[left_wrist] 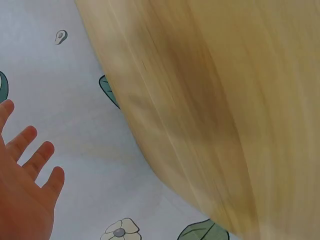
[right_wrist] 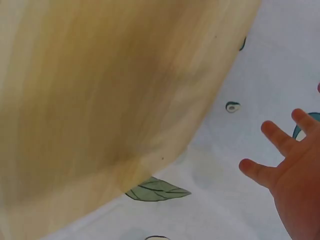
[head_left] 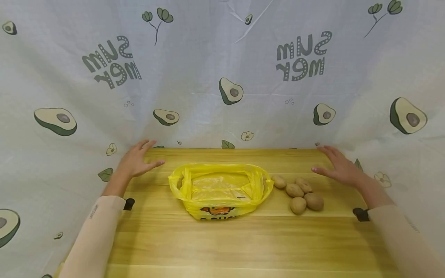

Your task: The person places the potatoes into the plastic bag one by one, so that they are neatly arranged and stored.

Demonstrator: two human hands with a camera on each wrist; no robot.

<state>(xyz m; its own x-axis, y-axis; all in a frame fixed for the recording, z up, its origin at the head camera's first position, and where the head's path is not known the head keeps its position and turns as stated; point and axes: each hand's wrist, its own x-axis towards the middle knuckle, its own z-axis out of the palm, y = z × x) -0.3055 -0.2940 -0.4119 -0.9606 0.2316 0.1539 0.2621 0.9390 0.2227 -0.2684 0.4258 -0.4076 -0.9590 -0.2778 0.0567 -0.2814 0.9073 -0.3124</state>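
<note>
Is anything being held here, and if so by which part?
Nothing is held; the left hand and right hand touch neither the bag nor the potatoes.

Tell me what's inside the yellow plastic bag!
The yellow plastic bag is open at the top, and only crinkled plastic shows inside. Its front side hides the lowest part, so I can't tell whether anything is there. Potatoes lie beside it.
</note>
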